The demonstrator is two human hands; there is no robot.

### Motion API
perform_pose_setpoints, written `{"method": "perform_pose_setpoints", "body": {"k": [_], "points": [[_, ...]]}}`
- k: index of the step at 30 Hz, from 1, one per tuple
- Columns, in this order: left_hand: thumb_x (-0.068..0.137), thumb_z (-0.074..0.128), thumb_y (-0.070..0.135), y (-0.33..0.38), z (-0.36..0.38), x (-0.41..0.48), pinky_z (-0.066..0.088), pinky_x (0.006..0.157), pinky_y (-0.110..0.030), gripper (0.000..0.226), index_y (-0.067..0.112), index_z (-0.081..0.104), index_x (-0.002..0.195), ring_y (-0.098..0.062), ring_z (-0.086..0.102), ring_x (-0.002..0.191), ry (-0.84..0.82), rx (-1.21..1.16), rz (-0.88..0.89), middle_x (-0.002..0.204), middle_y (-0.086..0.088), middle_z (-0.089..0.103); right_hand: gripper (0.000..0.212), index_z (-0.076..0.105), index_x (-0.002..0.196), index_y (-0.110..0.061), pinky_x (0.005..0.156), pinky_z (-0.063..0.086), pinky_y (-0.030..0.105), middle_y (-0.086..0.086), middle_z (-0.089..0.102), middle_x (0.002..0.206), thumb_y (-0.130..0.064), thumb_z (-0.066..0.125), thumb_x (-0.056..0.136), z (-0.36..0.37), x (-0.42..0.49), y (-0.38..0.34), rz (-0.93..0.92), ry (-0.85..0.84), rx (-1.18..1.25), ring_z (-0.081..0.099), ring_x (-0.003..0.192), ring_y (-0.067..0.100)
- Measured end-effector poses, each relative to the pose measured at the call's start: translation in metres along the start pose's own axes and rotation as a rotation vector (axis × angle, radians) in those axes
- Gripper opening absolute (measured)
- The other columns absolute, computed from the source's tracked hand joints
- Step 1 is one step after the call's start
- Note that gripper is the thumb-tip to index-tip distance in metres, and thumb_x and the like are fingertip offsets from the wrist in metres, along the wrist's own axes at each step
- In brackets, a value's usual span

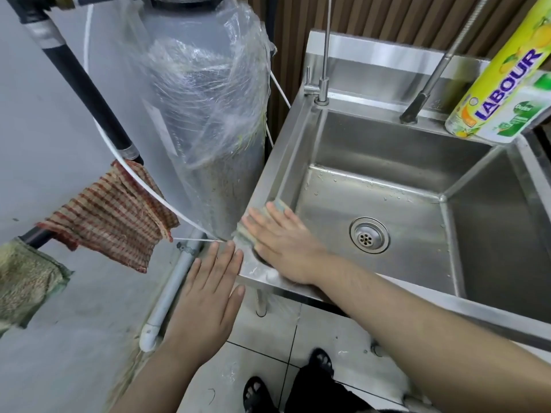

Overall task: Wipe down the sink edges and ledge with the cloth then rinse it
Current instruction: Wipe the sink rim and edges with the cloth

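My right hand (280, 242) lies flat, fingers straight, pressing a pale cloth (280, 204) onto the left rim of the stainless steel sink (283, 162). Only the cloth's edges show beyond the fingers. My left hand (211, 290) hovers flat and empty beside the sink's front left corner, just off the rim. The basin holds a round drain (369, 235) and scattered water drops. Two taps stand on the back ledge: a thin one (323, 84) at the left and a hose tap (423, 99) further right.
A plastic-wrapped filter tank (205, 114) stands close to the sink's left side, with white tubing across it. A checked rag (116, 219) and a green cloth (26, 281) hang on a black pipe at left. A yellow detergent bottle (504, 81) sits on the back ledge. Tiled floor lies below.
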State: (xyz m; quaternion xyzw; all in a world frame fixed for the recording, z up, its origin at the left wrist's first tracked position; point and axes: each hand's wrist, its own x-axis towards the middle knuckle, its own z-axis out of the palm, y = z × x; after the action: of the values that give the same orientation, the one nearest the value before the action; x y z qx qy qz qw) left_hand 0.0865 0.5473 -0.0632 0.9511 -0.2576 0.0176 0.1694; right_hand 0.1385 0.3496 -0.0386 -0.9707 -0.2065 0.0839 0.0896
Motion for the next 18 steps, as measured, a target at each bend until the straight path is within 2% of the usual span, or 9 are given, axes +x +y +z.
{"method": "perform_pose_setpoints", "body": {"k": [4, 10, 14, 18], "points": [[0.098, 0.015, 0.04, 0.002, 0.001, -0.004, 0.004, 0.116, -0.035, 0.054, 0.02, 0.022, 0.148, -0.013, 0.002, 0.145, 0.004, -0.054, -0.031, 0.157, 0.002, 0.017, 0.05, 0.002, 0.149, -0.029, 0.116, -0.009, 0.034, -0.011, -0.006, 0.158, -0.037, 0.018, 0.102, -0.012, -0.027, -0.006, -0.025, -0.14, 0.096, -0.014, 0.145, 0.014], [0.097, 0.012, 0.045, 0.005, 0.001, -0.005, -0.006, 0.116, -0.026, 0.057, 0.022, 0.021, 0.148, -0.01, -0.004, 0.145, -0.002, -0.083, -0.068, 0.157, 0.007, 0.012, 0.051, -0.001, 0.149, -0.031, 0.114, -0.008, 0.029, -0.014, -0.009, 0.158, -0.039, 0.018, 0.102, -0.025, -0.058, 0.022, -0.055, -0.303, 0.063, -0.013, 0.144, 0.011], [0.095, 0.006, 0.054, 0.006, 0.0, -0.004, -0.008, 0.115, -0.024, 0.061, 0.026, 0.018, 0.147, -0.004, -0.008, 0.144, 0.001, -0.101, -0.1, 0.156, 0.012, 0.01, 0.054, -0.001, 0.149, -0.032, 0.117, -0.01, 0.033, -0.015, -0.012, 0.157, -0.046, 0.015, 0.1, -0.013, -0.034, 0.007, -0.046, -0.243, 0.086, -0.02, 0.143, 0.011], [0.092, 0.01, 0.052, 0.009, -0.001, -0.006, -0.004, 0.115, -0.027, 0.06, 0.028, 0.016, 0.147, 0.0, -0.01, 0.142, -0.016, -0.085, -0.12, 0.155, 0.014, 0.009, 0.053, 0.004, 0.15, -0.03, 0.116, -0.003, 0.034, -0.014, -0.007, 0.158, -0.044, 0.02, 0.101, -0.013, -0.039, 0.01, -0.067, -0.229, 0.143, -0.015, 0.144, 0.011]]}}
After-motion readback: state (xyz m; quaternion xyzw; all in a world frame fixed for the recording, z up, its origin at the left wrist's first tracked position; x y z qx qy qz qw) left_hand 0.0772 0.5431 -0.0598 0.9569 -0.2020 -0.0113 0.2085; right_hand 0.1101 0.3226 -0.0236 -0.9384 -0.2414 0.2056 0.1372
